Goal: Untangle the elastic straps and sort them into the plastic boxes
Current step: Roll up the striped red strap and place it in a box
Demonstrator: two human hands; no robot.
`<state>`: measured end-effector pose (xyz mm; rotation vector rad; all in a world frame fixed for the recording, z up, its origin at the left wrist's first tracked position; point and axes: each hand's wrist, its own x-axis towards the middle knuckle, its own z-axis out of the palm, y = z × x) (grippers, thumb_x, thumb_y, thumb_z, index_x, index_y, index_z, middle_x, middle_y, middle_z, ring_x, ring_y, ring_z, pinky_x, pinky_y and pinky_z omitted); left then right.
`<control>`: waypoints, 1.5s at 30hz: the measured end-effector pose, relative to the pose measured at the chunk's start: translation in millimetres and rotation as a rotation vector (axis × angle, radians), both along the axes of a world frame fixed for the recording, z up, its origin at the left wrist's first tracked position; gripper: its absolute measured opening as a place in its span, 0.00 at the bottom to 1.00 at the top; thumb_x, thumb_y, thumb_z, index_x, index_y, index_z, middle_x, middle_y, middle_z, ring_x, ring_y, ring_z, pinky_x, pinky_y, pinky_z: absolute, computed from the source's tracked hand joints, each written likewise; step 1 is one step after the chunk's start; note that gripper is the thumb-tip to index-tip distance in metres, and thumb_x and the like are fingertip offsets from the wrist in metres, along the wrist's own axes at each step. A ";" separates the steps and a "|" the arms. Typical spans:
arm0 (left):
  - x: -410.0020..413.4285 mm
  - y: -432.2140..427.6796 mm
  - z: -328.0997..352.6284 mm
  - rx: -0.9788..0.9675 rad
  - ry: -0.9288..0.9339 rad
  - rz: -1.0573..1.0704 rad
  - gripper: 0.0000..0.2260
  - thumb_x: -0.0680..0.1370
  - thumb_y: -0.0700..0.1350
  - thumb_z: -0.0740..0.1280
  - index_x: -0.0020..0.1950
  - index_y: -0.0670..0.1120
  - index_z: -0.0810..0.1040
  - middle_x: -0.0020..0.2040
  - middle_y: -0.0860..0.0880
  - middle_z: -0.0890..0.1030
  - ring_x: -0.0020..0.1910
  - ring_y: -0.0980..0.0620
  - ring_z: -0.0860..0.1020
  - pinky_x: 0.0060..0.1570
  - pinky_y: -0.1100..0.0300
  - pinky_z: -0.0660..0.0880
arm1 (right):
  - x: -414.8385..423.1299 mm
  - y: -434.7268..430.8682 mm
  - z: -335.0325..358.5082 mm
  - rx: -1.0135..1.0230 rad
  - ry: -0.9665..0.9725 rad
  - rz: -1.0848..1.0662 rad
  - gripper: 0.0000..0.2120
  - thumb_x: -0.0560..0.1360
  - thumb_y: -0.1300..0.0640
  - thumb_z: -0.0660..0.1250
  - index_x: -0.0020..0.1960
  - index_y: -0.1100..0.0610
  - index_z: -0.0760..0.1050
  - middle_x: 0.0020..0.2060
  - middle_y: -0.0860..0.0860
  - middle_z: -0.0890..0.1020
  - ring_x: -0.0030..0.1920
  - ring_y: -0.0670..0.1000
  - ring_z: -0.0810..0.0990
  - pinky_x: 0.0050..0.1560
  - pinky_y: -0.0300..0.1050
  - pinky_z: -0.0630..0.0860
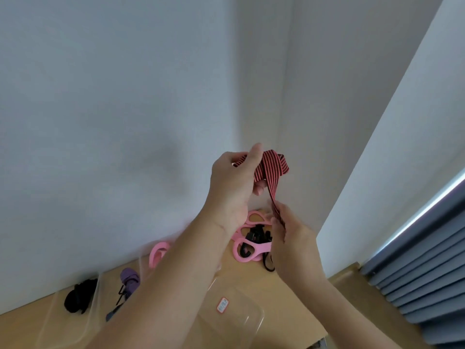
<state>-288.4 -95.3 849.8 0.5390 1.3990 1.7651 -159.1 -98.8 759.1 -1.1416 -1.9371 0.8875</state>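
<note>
Middle of the frame, raised in front of the white wall (125, 96): the left hand (234, 182) grips the top of a red-and-black striped strap (271, 165). Its thumb (255, 154) points up and its fingers are curled round the bunched band. The strap hangs down and to the right into the right hand (294, 238), whose fingers (281, 212) pinch its lower end tightly. The strap touches nothing but the two hands and is well clear of the desk (297, 285).

Below the hands, against the wall, a tangle of pink straps (251, 248) lies on the desk with black cords (258, 235) knotted through it. Both hands cover parts of the tangle.

Along the lower left stand clear boxes. The leftmost box (50, 321) holds a black strap (78, 295). The next box (100, 293) holds a purple strap (129, 277) with a dark cord under it. A pink loop (158, 253) lies further right; the left forearm crosses it, so I cannot tell which box holds it. At lower centre a fourth box (255, 321), bearing a red-edged label (222, 304), sits between the two forearms, and the left forearm hides its left side.

A grey pleated curtain (415, 285) fills the lower right.
</note>
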 end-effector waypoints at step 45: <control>-18.1 -72.3 -54.2 0.176 -0.470 -0.506 0.16 0.83 0.39 0.61 0.69 0.34 0.76 0.61 0.34 0.81 0.58 0.39 0.82 0.66 0.37 0.75 | -38.2 68.5 58.3 -1.227 1.182 -0.166 0.18 0.85 0.57 0.54 0.36 0.53 0.61 0.29 0.46 0.60 0.21 0.42 0.58 0.17 0.33 0.56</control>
